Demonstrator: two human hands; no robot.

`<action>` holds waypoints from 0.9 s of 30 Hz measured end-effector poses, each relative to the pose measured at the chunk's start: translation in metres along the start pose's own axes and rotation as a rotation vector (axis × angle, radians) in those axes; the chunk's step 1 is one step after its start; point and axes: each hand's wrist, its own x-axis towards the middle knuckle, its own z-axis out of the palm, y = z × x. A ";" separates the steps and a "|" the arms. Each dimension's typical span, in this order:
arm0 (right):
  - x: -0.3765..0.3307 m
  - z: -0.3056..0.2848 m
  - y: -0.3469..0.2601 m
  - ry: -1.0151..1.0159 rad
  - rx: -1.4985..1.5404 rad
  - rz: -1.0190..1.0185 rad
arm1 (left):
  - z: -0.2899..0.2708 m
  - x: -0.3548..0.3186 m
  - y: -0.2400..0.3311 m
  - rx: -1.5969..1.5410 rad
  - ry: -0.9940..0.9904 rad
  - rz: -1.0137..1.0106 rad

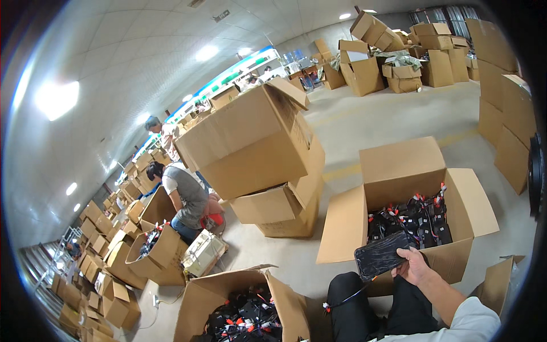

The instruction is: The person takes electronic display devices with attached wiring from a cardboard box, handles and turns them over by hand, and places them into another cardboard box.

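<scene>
My right hand [411,265] is closed around one end of a black rectangular pack [378,255] with a shiny, wrinkled wrap. A dark cable [348,297] trails from it over my left knee and ends in a small orange-red connector. Just beyond the pack, an open cardboard box [343,225] holds many black packs [419,219] with red and white connectors. Nearer, to the left of my legs, a second open box [289,302] contains a heap of similar black packs [242,316]. My left hand is not in view.
Large stacked cartons [245,148] stand ahead to the left. Past them a person [191,194] sits bent beside another open box [156,259] and a pale boxy device [205,253]. Flattened cardboard [507,125] leans at the right. More boxes [364,74] line the far wall.
</scene>
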 end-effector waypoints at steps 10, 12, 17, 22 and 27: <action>-0.008 0.009 -0.025 -0.050 -0.011 -0.043 | -0.007 -0.086 0.109 -0.379 -0.239 0.376; -0.004 0.015 -0.035 -0.032 -0.062 -0.139 | -0.009 -0.121 0.164 -0.341 -0.050 0.413; -0.022 -0.001 -0.049 0.086 -0.177 -0.294 | -0.064 -0.140 0.273 -0.579 0.203 0.591; 0.015 0.032 -0.035 0.004 -0.175 -0.282 | -0.135 -0.134 0.345 -0.540 0.428 0.844; 0.013 0.047 -0.020 -0.141 -0.123 -0.293 | -0.102 -0.158 0.346 -0.509 0.167 0.627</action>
